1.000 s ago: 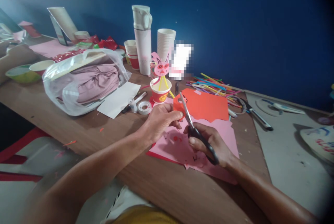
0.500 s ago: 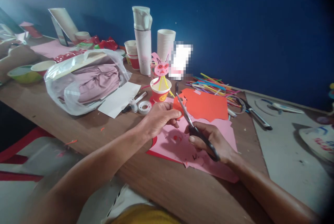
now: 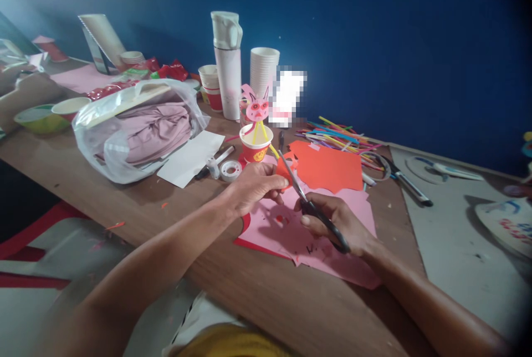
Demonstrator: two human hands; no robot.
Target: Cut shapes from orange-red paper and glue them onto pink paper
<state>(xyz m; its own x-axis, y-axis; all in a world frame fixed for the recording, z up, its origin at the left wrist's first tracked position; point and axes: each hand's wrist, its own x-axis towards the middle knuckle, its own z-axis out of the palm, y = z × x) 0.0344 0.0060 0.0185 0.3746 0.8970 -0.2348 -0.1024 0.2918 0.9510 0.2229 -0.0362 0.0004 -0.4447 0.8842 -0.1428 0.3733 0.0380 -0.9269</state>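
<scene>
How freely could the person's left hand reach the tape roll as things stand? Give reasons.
Probably yes: the tape roll lies close to the left hand on the table, with nothing between them. But its fingers are pinching the orange paper piece, so they are not free.

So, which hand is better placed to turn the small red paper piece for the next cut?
Left, probably. The left hand pinches the red paper piece beside the scissors; the right hand is occupied, gripping their handles.
</scene>
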